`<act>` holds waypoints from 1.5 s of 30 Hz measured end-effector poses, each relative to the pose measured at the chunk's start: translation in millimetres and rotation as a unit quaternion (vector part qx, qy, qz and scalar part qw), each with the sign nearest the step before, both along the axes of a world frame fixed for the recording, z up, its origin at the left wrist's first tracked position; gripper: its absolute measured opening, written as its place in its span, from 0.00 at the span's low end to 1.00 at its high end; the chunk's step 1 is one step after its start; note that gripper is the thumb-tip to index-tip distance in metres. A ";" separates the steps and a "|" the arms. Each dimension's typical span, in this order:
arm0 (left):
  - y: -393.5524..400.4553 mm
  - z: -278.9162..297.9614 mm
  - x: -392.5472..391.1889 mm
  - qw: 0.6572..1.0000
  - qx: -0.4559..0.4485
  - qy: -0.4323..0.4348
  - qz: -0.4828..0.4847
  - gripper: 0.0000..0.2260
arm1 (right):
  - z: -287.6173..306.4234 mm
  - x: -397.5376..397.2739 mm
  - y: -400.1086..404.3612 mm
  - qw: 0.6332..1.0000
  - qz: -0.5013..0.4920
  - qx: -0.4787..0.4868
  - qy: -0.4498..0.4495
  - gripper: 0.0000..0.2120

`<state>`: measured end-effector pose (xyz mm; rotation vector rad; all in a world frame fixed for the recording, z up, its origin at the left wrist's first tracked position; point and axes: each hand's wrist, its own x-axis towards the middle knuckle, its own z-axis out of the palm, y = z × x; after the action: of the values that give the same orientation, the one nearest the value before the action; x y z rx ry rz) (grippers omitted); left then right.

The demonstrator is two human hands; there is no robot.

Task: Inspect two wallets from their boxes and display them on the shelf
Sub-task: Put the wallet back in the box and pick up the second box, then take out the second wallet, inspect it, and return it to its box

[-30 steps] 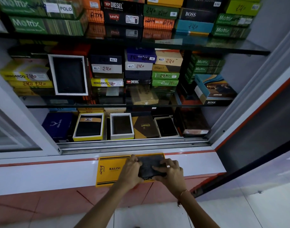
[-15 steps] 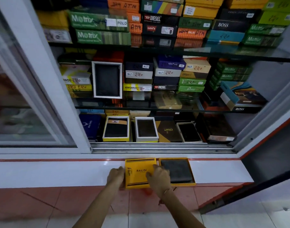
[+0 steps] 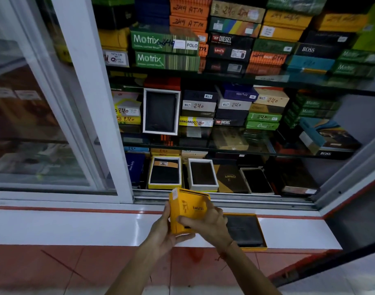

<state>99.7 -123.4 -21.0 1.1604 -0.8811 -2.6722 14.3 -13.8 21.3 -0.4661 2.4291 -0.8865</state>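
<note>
A glossy white ledge (image 3: 80, 226) with a red strip along its back edge runs below the cabinet's sliding track. Toward its right end, at the front edge, lies an open yellow box tray (image 3: 259, 225) holding a flat black wallet (image 3: 245, 229). Behind the track, the cabinet's bottom shelf (image 3: 322, 167) carries a row of open wallet boxes.
</note>
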 end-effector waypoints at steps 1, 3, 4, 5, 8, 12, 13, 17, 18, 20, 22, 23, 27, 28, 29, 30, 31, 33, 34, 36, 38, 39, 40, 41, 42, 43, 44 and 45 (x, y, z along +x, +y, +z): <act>-1.5 2.3 -0.4 1.000 -0.007 -0.012 0.017 0.26 | 8.2 -4.8 2.8 0.999 0.004 -0.033 -0.031 0.48; -6.3 5.5 -0.1 0.997 -0.016 -0.023 0.067 0.25 | 27.8 -14.1 10.6 0.978 0.014 -0.153 -0.141 0.32; -9.5 6.9 0.2 0.996 -0.024 -0.025 0.083 0.26 | 36.6 -19.8 15.6 0.962 0.026 -0.193 -0.189 0.25; -13.4 8.6 0.3 0.995 -0.036 -0.024 0.086 0.27 | 43.5 -26.6 20.0 0.950 0.030 -0.217 -0.223 0.23; -22.5 21.4 -1.6 0.995 -0.076 -0.015 0.069 0.28 | 43.3 -51.3 34.0 0.904 0.008 -0.264 -0.335 0.26; -21.3 42.2 -14.7 0.981 -0.161 -0.078 0.074 0.24 | 15.6 -66.0 46.1 0.767 -0.014 -0.391 -0.509 0.30; -18.8 45.8 -18.9 0.972 -0.192 -0.107 0.080 0.24 | 8.8 -64.0 45.6 0.747 -0.023 -0.412 -0.522 0.30; -8.5 55.5 -26.8 0.953 -0.238 -0.151 0.110 0.22 | -8.5 -50.0 41.1 0.725 -0.047 -0.448 -0.521 0.29; -5.3 56.8 -27.6 0.957 -0.231 -0.144 0.102 0.21 | -10.5 -46.5 40.1 0.729 -0.055 -0.452 -0.511 0.29; 0.2 56.2 -28.3 0.962 -0.222 -0.132 0.088 0.19 | -14.1 -42.6 37.6 0.741 -0.064 -0.451 -0.493 0.26; 1.5 55.3 -25.3 0.964 -0.214 -0.125 0.099 0.15 | -15.9 -42.9 38.8 0.755 -0.077 -0.445 -0.476 0.22; 0.7 54.2 -23.2 0.964 -0.212 -0.121 0.105 0.14 | -15.8 -45.0 41.2 0.772 -0.078 -0.436 -0.457 0.21; -5.7 43.9 -10.5 0.957 -0.229 -0.124 0.126 0.16 | -23.9 -56.6 49.1 0.873 -0.057 -0.361 -0.322 0.14; -5.9 40.2 -8.0 0.955 -0.234 -0.133 0.129 0.16 | -25.1 -57.0 48.1 0.892 -0.069 -0.339 -0.289 0.12; -4.4 35.5 -4.9 0.951 -0.238 -0.147 0.130 0.16 | -26.7 -54.7 47.1 0.906 -0.085 -0.317 -0.266 0.10; -2.8 30.0 -2.3 0.948 -0.240 -0.161 0.130 0.17 | -28.7 -51.9 45.8 0.923 -0.095 -0.288 -0.238 0.09; -1.2 24.0 -0.3 0.946 -0.239 -0.174 0.131 0.17 | -31.0 -48.2 44.6 0.939 -0.102 -0.258 -0.205 0.10; 2.9 12.5 5.1 0.939 -0.244 -0.203 0.130 0.16 | -38.3 -38.7 43.6 0.973 -0.089 -0.181 -0.115 0.08; 4.8 7.8 7.6 0.934 -0.253 -0.218 0.126 0.16 | -42.2 -33.9 43.6 0.986 -0.070 -0.138 -0.054 0.08; 8.1 -0.6 10.8 0.924 -0.272 -0.239 0.122 0.16 | -49.2 -23.7 44.6 0.994 -0.045 -0.089 0.042 0.08; 11.1 -4.0 11.6 0.915 -0.289 -0.253 0.124 0.16 | -51.0 -15.6 45.4 0.991 -0.046 -0.089 0.087 0.08; 12.3 -5.0 11.7 0.910 -0.298 -0.258 0.124 0.15 | -50.8 -12.5 45.7 0.989 -0.048 -0.096 0.101 0.07; 13.2 -6.8 11.6 0.908 -0.305 -0.261 0.123 0.15 | -51.0 -9.7 46.2 0.988 -0.046 -0.100 0.112 0.07; 14.2 -8.6 11.3 0.906 -0.308 -0.263 0.122 0.15 | -51.0 -6.7 46.8 0.987 -0.038 -0.097 0.123 0.07; 15.2 -10.3 11.3 0.905 -0.310 -0.264 0.120 0.15 | -51.0 -3.8 47.0 0.988 -0.031 -0.084 0.125 0.07; 16.3 -11.8 10.8 0.905 -0.312 -0.265 0.117 0.15 | -50.9 -1.6 46.9 0.991 -0.026 -0.064 0.115 0.08; 17.7 -13.7 10.2 0.904 -0.315 -0.266 0.112 0.14 | -51.0 0.2 46.2 0.995 -0.022 -0.037 0.093 0.09; 18.8 -15.6 9.0 0.904 -0.318 -0.266 0.106 0.14 | -52.6 1.2 45.3 0.997 -0.018 -0.012 0.069 0.09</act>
<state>108.7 -104.7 -36.6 1.6739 -1.4468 -1.6770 15.5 31.5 -31.3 -0.5093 2.5625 -0.9285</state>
